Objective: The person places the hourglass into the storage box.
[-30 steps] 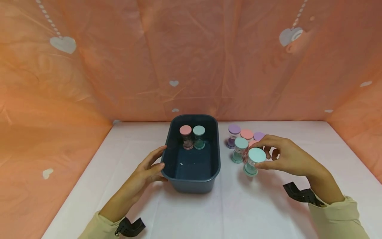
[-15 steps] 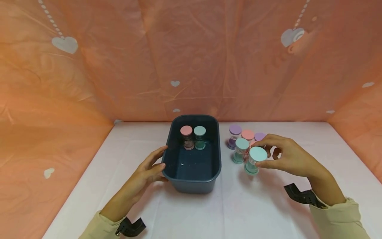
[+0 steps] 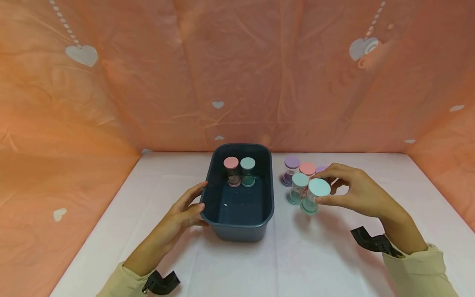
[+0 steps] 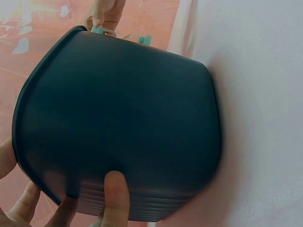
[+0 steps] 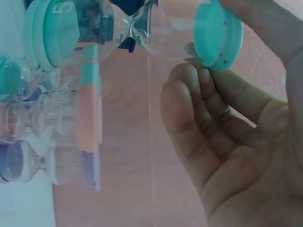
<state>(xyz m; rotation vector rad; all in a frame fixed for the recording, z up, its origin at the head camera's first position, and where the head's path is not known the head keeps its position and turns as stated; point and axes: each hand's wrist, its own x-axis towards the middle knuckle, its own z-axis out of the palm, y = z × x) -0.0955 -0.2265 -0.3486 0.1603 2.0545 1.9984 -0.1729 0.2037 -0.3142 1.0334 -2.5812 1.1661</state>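
Note:
My right hand [image 3: 350,189] pinches a teal sand timer [image 3: 309,205] by its top cap, thumb on one side and fingers on the other. In the right wrist view this teal sand timer [image 5: 163,28] hangs above the level of its neighbours, with a 5 on its lower cap. Just left of it stands another teal sand timer [image 3: 297,194]. My left hand [image 3: 182,210] rests its fairly straight fingers against the left side of a dark blue bin [image 3: 239,233]. Inside the bin, a pink-capped sand timer [image 3: 231,163] and a teal-capped one [image 3: 248,163] stand upright at the far end.
Behind the held timer stand a purple sand timer [image 3: 291,163], a pink one [image 3: 307,168] and another purple one [image 3: 320,169], partly hidden by my hand. A white cloth [image 3: 178,173] covers the table. An orange sheet [image 3: 245,82] with hearts hangs behind and at the sides.
The held teal sand timer and my right hand have shifted slightly up and left, and the timer's base leans a little further left. My left hand stays on the bin.

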